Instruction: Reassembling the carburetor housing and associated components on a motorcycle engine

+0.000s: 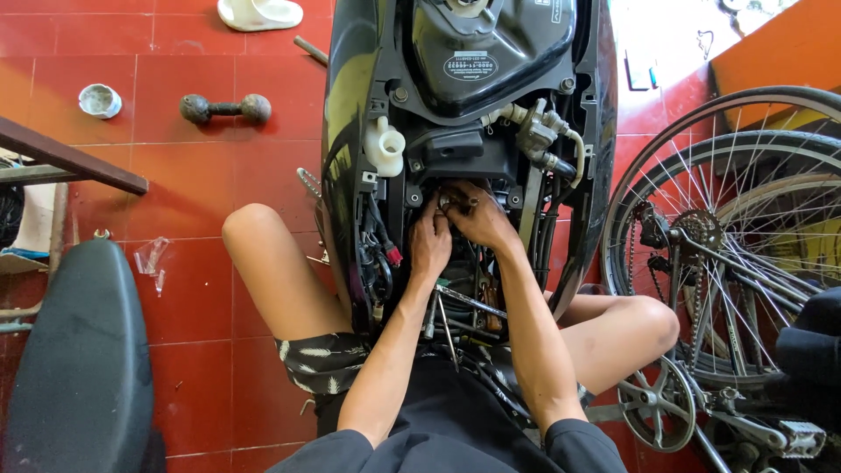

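A black scooter (350,105) stands open in front of me, its seat off and the black tank (491,52) and wiring bare. My left hand (429,241) and my right hand (477,217) are pressed together deep in the frame's middle bay, below a black box (451,144). The fingers of both hands pinch a small metal part (455,201) there; what it is I cannot make out. A white plastic reservoir (385,144) sits just left of the hands. Cables and red connectors (392,256) hang beside my left wrist.
My bare knees straddle the scooter on a red tiled floor (193,158). A dumbbell (225,108), a small tin (99,100) and a white sandal (258,12) lie at the left. The removed black seat (83,350) is at lower left. Bicycle wheels (727,236) crowd the right.
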